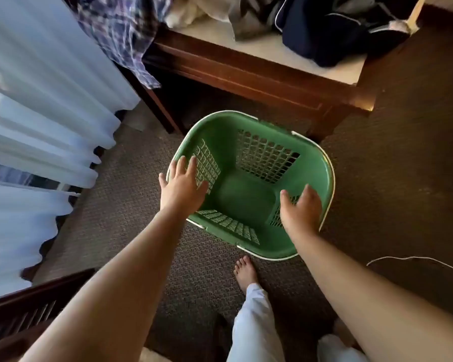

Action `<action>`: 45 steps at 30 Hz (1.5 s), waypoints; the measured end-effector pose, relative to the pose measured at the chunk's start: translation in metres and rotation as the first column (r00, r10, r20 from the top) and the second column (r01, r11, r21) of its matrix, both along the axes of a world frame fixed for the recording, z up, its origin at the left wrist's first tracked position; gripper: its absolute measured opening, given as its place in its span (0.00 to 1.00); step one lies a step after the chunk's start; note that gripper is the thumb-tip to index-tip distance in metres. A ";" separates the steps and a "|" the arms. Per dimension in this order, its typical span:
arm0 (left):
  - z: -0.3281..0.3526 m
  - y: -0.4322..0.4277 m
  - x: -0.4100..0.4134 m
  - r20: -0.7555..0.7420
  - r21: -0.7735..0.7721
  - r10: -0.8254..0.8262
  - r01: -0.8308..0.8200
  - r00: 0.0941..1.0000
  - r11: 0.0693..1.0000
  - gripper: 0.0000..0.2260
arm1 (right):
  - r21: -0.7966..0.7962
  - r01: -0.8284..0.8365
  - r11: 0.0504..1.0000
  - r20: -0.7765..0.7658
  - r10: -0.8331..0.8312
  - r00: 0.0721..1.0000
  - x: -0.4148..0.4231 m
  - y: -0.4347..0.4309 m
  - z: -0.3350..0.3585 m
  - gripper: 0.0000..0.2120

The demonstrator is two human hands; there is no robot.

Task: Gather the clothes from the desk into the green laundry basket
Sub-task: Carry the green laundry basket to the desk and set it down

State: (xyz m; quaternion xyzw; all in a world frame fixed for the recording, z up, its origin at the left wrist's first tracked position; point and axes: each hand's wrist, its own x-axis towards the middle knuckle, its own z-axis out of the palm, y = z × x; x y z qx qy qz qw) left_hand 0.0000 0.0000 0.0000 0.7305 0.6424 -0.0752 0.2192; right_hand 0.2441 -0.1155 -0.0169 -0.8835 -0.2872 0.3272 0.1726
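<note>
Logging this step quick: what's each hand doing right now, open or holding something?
Left hand: open, fingers spread at the green laundry basket's left rim.
Right hand: fingers bent over the right wall; grip cannot be told.

1. The green laundry basket [311, 163] stands mouth up on the carpet [403, 152] and is free to reach from above. Only the left hand [183, 186], spread over its left rim, and the right hand [301, 210], over its right wall, are in the way.
2. Its far rim sits close under the desk [246, 71] front, with a desk leg [330, 118] just behind the far right corner.
3. A plaid shirt [120, 27] hangs over the desk's left corner.
4. On the left, white curtains [37, 100] spill to the floor and dark wooden furniture [24, 314] crowds the near side, so it is tight there.
5. On the right there is wide carpet, crossed only by a white cord [416, 259].
6. A bare foot [245, 273] stands just beside the near rim.
</note>
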 end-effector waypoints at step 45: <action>0.090 -0.176 0.172 0.310 -0.459 0.795 -0.650 0.521 0.605 0.14 | -0.137 0.324 0.936 0.171 -0.300 0.938 0.293 -0.145 0.100 0.20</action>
